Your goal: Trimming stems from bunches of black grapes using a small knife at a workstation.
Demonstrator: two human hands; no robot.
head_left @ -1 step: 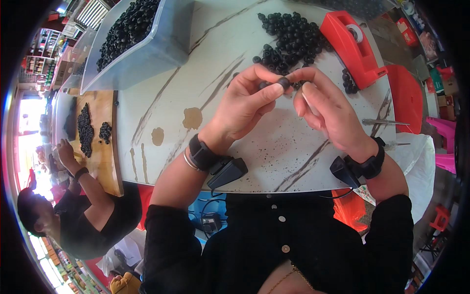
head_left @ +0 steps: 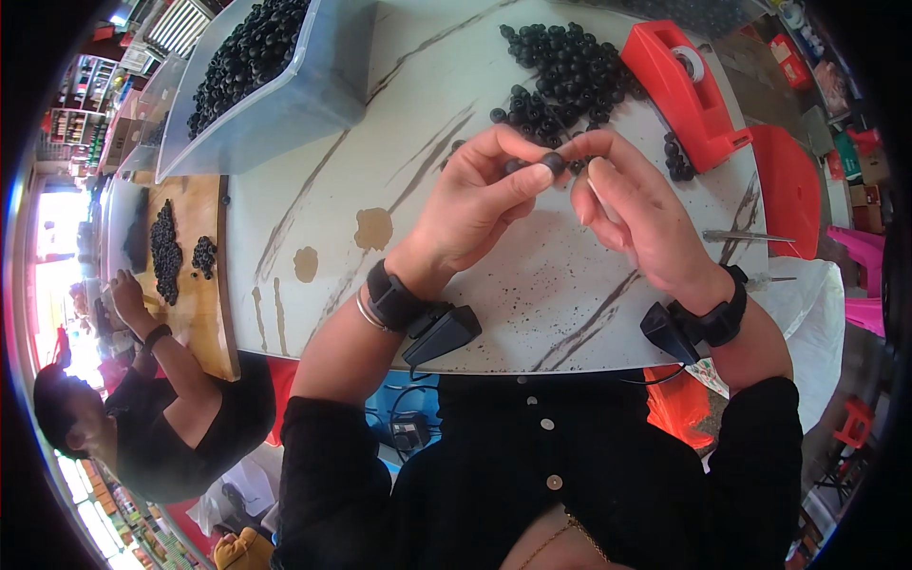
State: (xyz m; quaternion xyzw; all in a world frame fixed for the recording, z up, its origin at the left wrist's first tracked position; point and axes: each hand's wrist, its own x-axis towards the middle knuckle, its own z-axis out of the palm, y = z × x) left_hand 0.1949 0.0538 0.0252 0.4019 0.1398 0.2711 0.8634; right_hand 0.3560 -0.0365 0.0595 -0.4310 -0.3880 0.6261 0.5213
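Above the white table with dark veins (head_left: 323,199), my left hand (head_left: 465,204) pinches a round black bead (head_left: 552,161) between thumb and index finger. Another dark bead shows partly behind that thumb. My right hand (head_left: 632,204) is closed beside it, its index fingertip meeting the bead and its thumb bent in. Whatever lies between the right fingers is too small to make out. Just beyond both hands lies a pile of black beads (head_left: 570,71), several showing a hole.
A red tape dispenser (head_left: 679,100) stands right of the pile. Metal tweezers (head_left: 750,236) lie at the right edge. A clear plastic bin (head_left: 328,71) of black beads is at the far left. Near it, a person (head_left: 180,399) works at a wooden board (head_left: 214,323) with more beads.
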